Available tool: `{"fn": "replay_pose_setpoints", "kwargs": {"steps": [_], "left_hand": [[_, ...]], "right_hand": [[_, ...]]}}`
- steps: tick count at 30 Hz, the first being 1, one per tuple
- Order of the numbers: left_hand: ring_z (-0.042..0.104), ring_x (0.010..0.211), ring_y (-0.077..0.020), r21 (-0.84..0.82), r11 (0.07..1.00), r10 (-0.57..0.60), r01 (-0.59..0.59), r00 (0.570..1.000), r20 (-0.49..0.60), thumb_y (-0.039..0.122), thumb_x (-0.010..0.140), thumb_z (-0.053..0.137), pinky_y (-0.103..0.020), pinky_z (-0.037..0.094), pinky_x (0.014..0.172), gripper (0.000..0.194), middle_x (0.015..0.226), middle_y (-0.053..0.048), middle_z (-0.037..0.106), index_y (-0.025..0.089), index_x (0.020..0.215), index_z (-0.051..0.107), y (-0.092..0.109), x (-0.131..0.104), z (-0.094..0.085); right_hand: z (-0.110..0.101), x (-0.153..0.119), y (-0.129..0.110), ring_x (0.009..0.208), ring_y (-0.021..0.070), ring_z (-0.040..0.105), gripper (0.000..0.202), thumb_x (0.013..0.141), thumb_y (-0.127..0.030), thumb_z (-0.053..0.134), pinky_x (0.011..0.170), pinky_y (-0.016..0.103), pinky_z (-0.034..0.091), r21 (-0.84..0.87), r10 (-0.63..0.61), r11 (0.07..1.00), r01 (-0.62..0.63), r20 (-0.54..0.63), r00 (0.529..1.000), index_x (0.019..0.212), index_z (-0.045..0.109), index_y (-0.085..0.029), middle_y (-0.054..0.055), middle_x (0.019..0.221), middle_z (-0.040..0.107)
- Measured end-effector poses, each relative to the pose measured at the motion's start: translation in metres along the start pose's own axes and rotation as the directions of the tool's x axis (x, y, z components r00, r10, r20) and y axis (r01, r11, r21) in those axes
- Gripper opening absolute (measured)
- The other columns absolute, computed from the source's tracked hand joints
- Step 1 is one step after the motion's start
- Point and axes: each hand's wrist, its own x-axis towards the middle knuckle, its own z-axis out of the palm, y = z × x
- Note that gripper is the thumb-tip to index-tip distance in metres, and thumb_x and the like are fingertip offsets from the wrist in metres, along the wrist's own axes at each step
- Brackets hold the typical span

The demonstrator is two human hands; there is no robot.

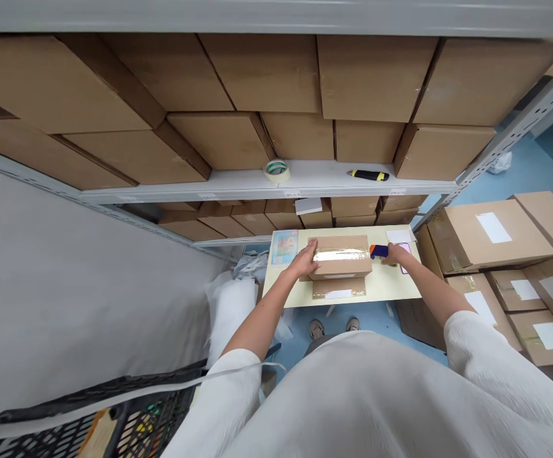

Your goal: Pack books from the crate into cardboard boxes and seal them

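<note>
A brown cardboard box point(342, 256) with shiny tape along its top lies on a pale yellow table point(286, 296). My left hand point(305, 259) rests against the box's left end, fingers apart, holding nothing up. At the box's right end, my right hand point(391, 254) is closed round a dark blue and orange tool point(378, 251), whose tip points toward the box. Part of another taped box point(318, 290) with a white label shows at the near side of the first. Beside my right hand lies a phone-like object point(404, 249), partly covered by the hand.
Cardboard boxes point(262, 73) fill the shelves ahead. A tape roll point(277, 170) and a yellow-black cutter point(368, 175) lie on the shelf edge point(238, 193). Labelled boxes point(500, 232) are stacked at right. White wrapping point(233, 312) and a black crate point(138, 429) are at left.
</note>
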Motion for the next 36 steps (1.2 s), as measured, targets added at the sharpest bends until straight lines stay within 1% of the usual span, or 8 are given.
{"fn": "replay_pose_setpoints", "kwargs": {"steps": [3, 6, 12, 20, 24, 27, 31, 36], "left_hand": [[0.014, 0.173, -0.0295, 0.003, 1.0, 0.01, -0.01, 1.0, -0.019, 0.033, 0.088, 0.075, -0.042, 0.021, 0.14, 0.114, 0.187, -0.013, 0.011, 0.02, 0.18, 0.009, -0.002, 0.0, 0.001], [0.015, 0.172, -0.0307, 0.0, 1.0, 0.016, -0.016, 1.0, -0.018, 0.034, 0.088, 0.075, -0.043, 0.023, 0.14, 0.113, 0.187, -0.011, 0.013, 0.023, 0.18, 0.009, -0.004, -0.001, 0.002], [0.015, 0.173, -0.032, 0.021, 1.0, 0.021, -0.021, 1.0, -0.004, 0.035, 0.089, 0.075, -0.045, 0.022, 0.14, 0.112, 0.187, -0.012, 0.012, 0.023, 0.18, 0.01, -0.004, -0.001, 0.001], [0.014, 0.173, -0.0337, 0.007, 1.0, 0.026, -0.026, 1.0, 0.0, 0.038, 0.089, 0.072, -0.049, 0.022, 0.14, 0.11, 0.187, -0.011, 0.011, 0.023, 0.179, 0.012, 0.0, -0.007, 0.003], [0.016, 0.173, -0.0359, -0.03, 0.999, -0.013, 0.012, 0.999, -0.037, 0.037, 0.088, 0.07, -0.051, 0.024, 0.139, 0.107, 0.188, -0.009, 0.012, 0.025, 0.179, 0.015, 0.004, -0.014, 0.006], [0.019, 0.171, -0.0398, -0.037, 0.995, -0.092, 0.088, 0.99, -0.11, 0.039, 0.087, 0.07, -0.055, 0.026, 0.137, 0.102, 0.186, -0.008, 0.021, 0.028, 0.177, 0.023, 0.015, -0.014, 0.008], [0.032, 0.165, -0.0423, -0.07, 0.977, -0.211, 0.2, 0.951, -0.228, 0.061, 0.092, 0.066, -0.057, 0.035, 0.131, 0.094, 0.178, -0.015, 0.032, 0.028, 0.172, 0.027, 0.043, 0.0, 0.013], [0.033, 0.158, -0.0504, -0.109, 0.937, -0.348, 0.331, 0.876, -0.333, 0.074, 0.086, 0.072, -0.064, 0.038, 0.123, 0.108, 0.174, -0.024, 0.03, 0.022, 0.168, 0.025, 0.063, 0.018, 0.024]], "right_hand": [[0.014, -0.005, 0.018, 0.11, 0.0317, 0.076, 0.066, 0.101, -0.06, 0.063, 0.079, 0.034, 0.057, 0.214, 0.08, 0.974, -0.075, -0.016, 0.997, 0.143, 0.061, -0.01, 0.024, 0.126, 0.076], [0.037, -0.013, 0.023, 0.109, 0.0308, 0.077, 0.048, 0.107, -0.038, 0.049, 0.08, 0.032, 0.056, 0.294, 0.1, 0.953, -0.075, -0.07, 0.993, 0.14, 0.064, -0.008, 0.024, 0.124, 0.077], [0.079, -0.029, 0.009, 0.106, 0.0319, 0.076, 0.045, 0.1, -0.03, 0.054, 0.081, 0.036, 0.057, 0.161, 0.049, 0.987, -0.014, -0.213, 0.976, 0.141, 0.065, -0.015, 0.02, 0.119, 0.077], [0.099, -0.037, -0.018, 0.125, 0.0361, 0.068, 0.037, 0.099, -0.029, 0.05, 0.102, 0.048, 0.048, 0.074, 0.144, 0.989, -0.129, -0.248, 0.958, 0.126, 0.071, -0.016, 0.02, 0.114, 0.075], [0.091, -0.041, -0.021, 0.118, 0.0375, 0.068, 0.041, 0.101, -0.034, 0.045, 0.093, 0.046, 0.052, 0.046, 0.112, 0.994, -0.103, -0.264, 0.958, 0.13, 0.071, -0.018, 0.021, 0.112, 0.075], [0.069, -0.047, -0.032, 0.123, 0.0377, 0.066, 0.052, 0.106, -0.043, 0.04, 0.095, 0.044, 0.053, 0.183, 0.159, 0.978, -0.099, -0.354, 0.922, 0.146, 0.062, -0.018, 0.023, 0.13, 0.071], [0.032, -0.054, -0.079, 0.144, 0.0371, 0.053, 0.073, 0.109, -0.062, 0.034, 0.112, 0.045, 0.048, 0.333, 0.117, 0.942, 0.04, -0.437, 0.892, 0.168, 0.036, -0.021, 0.022, 0.164, 0.049], [0.015, -0.054, -0.141, 0.154, 0.0495, 0.036, 0.11, 0.094, -0.084, 0.054, 0.118, 0.062, 0.038, 0.318, 0.123, 0.948, 0.006, -0.383, 0.916, 0.177, 0.01, -0.026, 0.025, 0.179, 0.022]]}}
